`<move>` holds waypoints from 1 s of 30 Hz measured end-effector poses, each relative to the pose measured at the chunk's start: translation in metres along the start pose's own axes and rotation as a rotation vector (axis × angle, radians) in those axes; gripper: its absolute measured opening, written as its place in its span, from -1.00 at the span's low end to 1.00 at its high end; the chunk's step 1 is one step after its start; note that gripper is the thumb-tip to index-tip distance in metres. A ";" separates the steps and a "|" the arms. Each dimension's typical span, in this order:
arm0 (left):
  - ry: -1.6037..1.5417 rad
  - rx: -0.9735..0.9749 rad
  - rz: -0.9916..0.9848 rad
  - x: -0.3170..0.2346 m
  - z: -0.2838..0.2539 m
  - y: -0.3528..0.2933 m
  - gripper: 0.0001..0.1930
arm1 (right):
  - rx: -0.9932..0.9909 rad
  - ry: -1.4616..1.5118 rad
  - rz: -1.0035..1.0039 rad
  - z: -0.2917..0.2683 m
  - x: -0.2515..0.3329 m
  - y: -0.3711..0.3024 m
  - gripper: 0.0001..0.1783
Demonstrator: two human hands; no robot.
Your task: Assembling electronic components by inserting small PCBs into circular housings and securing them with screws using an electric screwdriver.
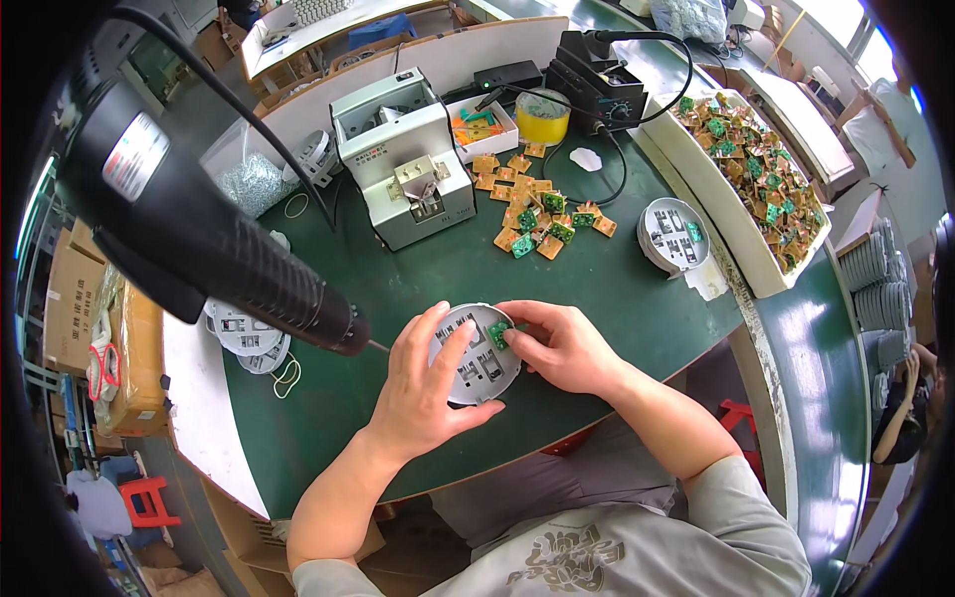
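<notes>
Your left grip (413, 383) clasps a round grey plate (463, 376) by its left side, fingers over the face, thumb low on the rim. Your right grip (562, 348) closes on a green circuit board (499, 335) at the plate's upper right; cannot tell whether it is seated. Plate tilted, above the near part of the green surface (587, 294). Just left, a black power screwdriver (214, 234), bit near your left fingers. Beyond it, more round plates (247, 336). Ahead: a loose heap of boards (537, 209), a grey machine (433, 214) beside it. Right: another round plate (671, 239), then a white box (768, 282) full of boards.
</notes>
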State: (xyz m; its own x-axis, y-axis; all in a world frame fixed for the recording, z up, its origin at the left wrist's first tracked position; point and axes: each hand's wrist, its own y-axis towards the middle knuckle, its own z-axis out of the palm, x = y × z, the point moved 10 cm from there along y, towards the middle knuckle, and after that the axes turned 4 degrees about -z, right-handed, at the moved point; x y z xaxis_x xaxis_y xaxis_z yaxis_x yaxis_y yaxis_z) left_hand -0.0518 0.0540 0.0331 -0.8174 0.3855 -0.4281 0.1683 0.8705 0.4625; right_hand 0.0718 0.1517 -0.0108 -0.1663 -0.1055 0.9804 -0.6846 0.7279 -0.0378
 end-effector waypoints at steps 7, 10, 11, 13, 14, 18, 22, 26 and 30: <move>-0.009 -0.004 0.000 -0.004 -0.001 0.003 0.03 | -0.025 0.029 -0.066 -0.003 0.003 -0.001 -0.65; 0.012 0.003 -0.004 -0.003 0.001 0.005 -0.01 | -0.027 -0.003 -0.049 -0.006 0.001 0.001 -0.64; 0.020 0.003 0.001 -0.003 0.001 0.005 -0.01 | -0.029 0.000 -0.057 -0.006 0.002 0.002 -0.64; 0.030 0.015 -0.004 -0.004 -0.001 0.005 -0.03 | -0.040 0.000 -0.066 -0.006 0.004 0.001 -0.64; 0.037 0.019 -0.005 -0.006 -0.002 0.005 -0.05 | -0.045 0.000 -0.074 -0.006 0.006 -0.001 -0.64; 0.056 0.011 0.008 -0.008 -0.004 0.006 -0.05 | -0.051 -0.016 -0.081 -0.007 0.007 -0.006 -0.63; 0.043 0.021 0.012 -0.009 -0.002 0.003 -0.06 | -0.023 0.009 -0.040 -0.005 0.007 -0.007 -0.63; 0.061 0.026 0.020 -0.011 -0.004 0.006 -0.09 | -0.015 0.062 -0.040 -0.005 0.006 -0.004 -0.63; 0.028 0.039 0.037 -0.015 -0.006 0.008 -0.07 | 0.001 -0.013 0.005 -0.005 0.007 -0.006 -0.64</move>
State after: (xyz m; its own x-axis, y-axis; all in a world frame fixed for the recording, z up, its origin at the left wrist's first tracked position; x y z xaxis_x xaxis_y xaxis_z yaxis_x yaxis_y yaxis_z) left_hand -0.0411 0.0538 0.0478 -0.8250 0.4098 -0.3891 0.2200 0.8671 0.4469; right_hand 0.0782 0.1506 -0.0030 -0.1787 -0.1102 0.9777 -0.6841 0.7281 -0.0430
